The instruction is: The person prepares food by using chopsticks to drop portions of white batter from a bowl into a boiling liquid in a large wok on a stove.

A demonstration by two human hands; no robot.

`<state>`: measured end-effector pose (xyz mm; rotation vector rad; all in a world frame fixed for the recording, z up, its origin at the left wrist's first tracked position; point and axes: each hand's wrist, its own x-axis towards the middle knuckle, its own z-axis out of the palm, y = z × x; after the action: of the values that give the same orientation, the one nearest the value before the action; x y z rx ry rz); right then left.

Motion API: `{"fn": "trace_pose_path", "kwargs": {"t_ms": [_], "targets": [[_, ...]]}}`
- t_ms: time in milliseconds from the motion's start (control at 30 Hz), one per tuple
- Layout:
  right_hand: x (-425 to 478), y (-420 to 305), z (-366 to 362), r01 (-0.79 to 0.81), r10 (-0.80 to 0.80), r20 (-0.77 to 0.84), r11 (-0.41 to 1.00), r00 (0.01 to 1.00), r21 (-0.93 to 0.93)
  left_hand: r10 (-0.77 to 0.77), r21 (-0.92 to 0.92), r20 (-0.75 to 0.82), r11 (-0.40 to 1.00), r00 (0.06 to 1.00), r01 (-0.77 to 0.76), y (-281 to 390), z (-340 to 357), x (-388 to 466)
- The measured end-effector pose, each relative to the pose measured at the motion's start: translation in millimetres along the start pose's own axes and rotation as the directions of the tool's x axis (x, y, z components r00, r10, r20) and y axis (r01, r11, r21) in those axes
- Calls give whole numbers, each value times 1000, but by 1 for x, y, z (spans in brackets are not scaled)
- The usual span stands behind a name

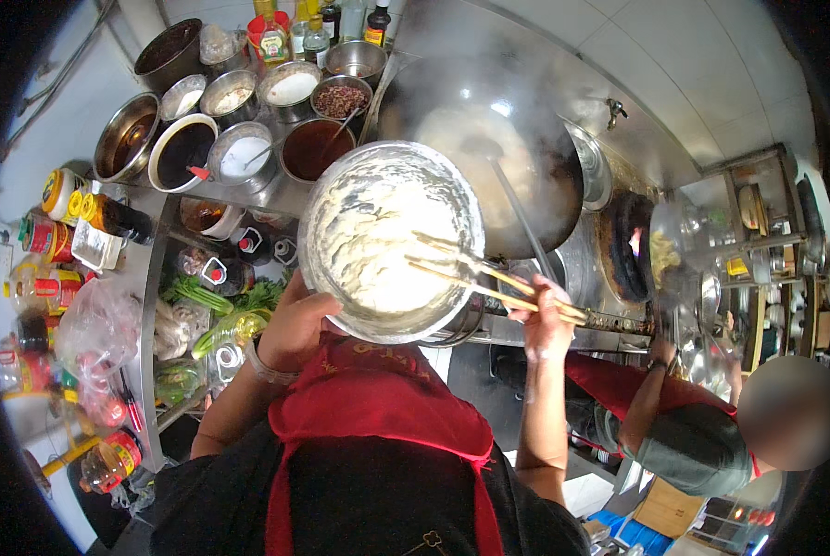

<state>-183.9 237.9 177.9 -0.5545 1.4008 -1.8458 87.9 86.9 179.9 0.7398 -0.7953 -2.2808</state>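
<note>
My left hand [300, 313] grips the near left rim of a round metal bowl [472, 208], tipped so that its inside faces me. Pale, sticky batter or dough [359, 243] coats the bottom and walls; glare washes out its middle. In my right hand [545, 309] is a pair of wooden chopsticks [495, 272], spread apart, with batter on tips that reach into the bowl. Just beyond the bowl, a large wok [561, 167] holds steaming, cloudy liquid with pale contents [484, 139]. A long-handled ladle [516, 198] rests in it, its handle slanting down towards my right hand.
Several seasoning bowls [297, 90] crowd the steel counter at left, with sauce bottles [315, 42] behind. Green vegetables [234, 299] sit on a shelf below. At right, a co-worker [693, 434] stands at another burner [627, 243] with visible flame. A tap [615, 111] juts from the back wall.
</note>
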Motion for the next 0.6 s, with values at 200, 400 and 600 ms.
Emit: {"fn": "trace_pose_path", "kwargs": {"t_ms": [200,400,600], "targets": [[-14,27,9,181,-186,-196,983,963,-42,-86,146,44,986,995,79,6,13,5],[-4,33,17,133,-69,-355,978,932,160,-66,170,71,984,995,54,-1,17,8],[31,-19,22,143,-53,-206,881,977,450,204,598,183,753,962,-273,-12,-8,2]]}}
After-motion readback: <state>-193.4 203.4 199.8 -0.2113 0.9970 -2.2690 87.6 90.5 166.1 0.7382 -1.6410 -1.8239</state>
